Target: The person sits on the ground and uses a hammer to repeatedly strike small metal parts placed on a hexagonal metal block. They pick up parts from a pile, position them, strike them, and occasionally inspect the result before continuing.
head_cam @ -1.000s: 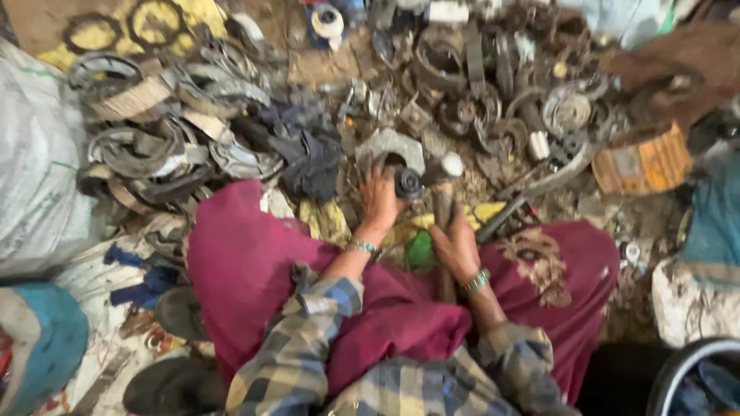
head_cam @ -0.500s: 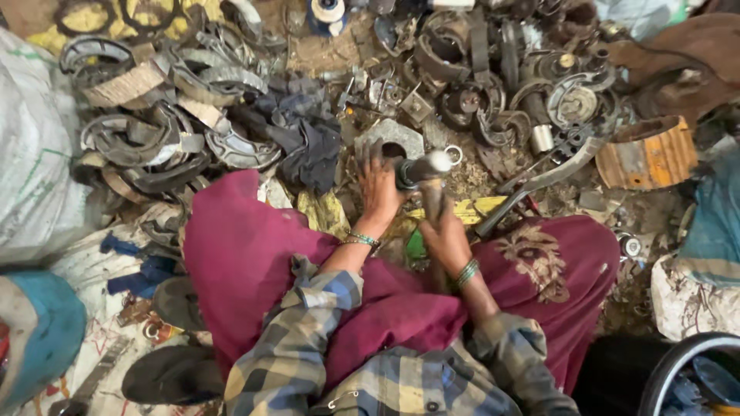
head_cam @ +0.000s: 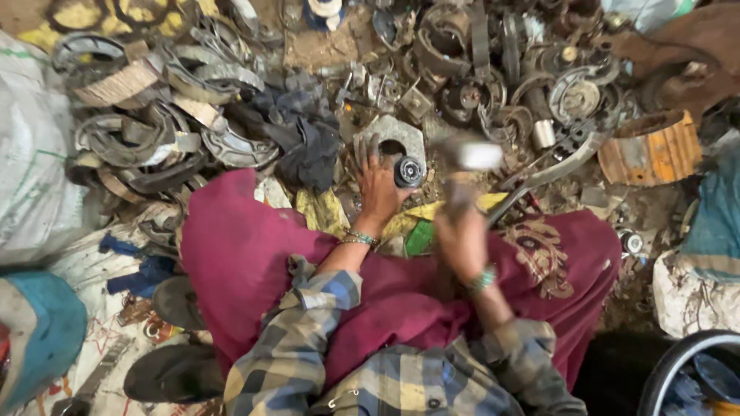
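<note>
While I sit on the ground with the maroon cloth point(head_cam: 254, 254) spread over my lap, my left hand point(head_cam: 378, 189) lies flat at twelve o'clock from my knees, fingers spread, pinning a small round metal part point(head_cam: 408, 171) against the dirt. It looks like a dark bearing with a pale centre, and it sits just in front of a grey cast plate with a hole point(head_cam: 395, 137), touching my fingertips at their one o'clock side. My right hand point(head_cam: 461, 239) is clenched around the wooden handle of a hammer point(head_cam: 466, 173), whose pale head is blurred at about one o'clock from the bearing, raised above it and apart from it.

I judge the bearing to be heavy for its bulk, hard and stiff, greasy enough to skid or roll if struck off-centre, so the hold belongs on its outer rim, with my fingers kept clear of the top face. The hammer seems head-heavy; my grip sits low on the shaft.

Around me, from ten to two o'clock, the ground is heaped with scrap: curved brake shoes point(head_cam: 146, 139) at ten, a dark rag point(head_cam: 308, 139) at eleven, rusty rings and drums point(head_cam: 570, 92) at one, a long bent lever point(head_cam: 547, 173) near my right knee, and an orange ribbed tin point(head_cam: 651, 150) at two. A white sack point(head_cam: 35, 177) lies at nine.
</note>
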A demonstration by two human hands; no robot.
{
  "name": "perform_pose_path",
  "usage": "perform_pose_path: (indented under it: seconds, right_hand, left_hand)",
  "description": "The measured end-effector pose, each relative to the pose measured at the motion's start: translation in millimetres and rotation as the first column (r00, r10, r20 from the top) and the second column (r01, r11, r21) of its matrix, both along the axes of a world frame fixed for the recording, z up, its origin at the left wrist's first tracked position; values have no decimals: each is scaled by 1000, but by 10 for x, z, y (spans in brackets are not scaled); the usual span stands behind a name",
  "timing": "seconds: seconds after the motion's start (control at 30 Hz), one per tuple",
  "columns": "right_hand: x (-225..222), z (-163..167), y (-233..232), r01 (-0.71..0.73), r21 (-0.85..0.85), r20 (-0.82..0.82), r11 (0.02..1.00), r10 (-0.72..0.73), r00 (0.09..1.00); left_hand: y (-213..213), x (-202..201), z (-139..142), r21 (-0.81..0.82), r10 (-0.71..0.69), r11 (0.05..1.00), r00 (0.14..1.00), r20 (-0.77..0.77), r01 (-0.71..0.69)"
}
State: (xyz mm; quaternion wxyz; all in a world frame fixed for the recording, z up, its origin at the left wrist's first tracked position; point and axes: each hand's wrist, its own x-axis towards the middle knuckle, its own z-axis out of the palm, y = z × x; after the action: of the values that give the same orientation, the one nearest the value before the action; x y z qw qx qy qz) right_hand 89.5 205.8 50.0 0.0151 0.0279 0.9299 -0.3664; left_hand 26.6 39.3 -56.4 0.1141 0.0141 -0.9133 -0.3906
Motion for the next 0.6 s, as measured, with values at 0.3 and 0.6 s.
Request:
perform_pose_path:
  seconds: [0.3,0.6]
  right_hand:
    - [76,413,346,38,-432,-99,901,-89,991]
    - [-46,-39,-72,-3,-112,41,994,8,999]
  left_hand:
    - [10,-16,-94,10,25,1000,997,-74,-24]
    - [-9,-17,92,-41,35,999,999,21,-34]
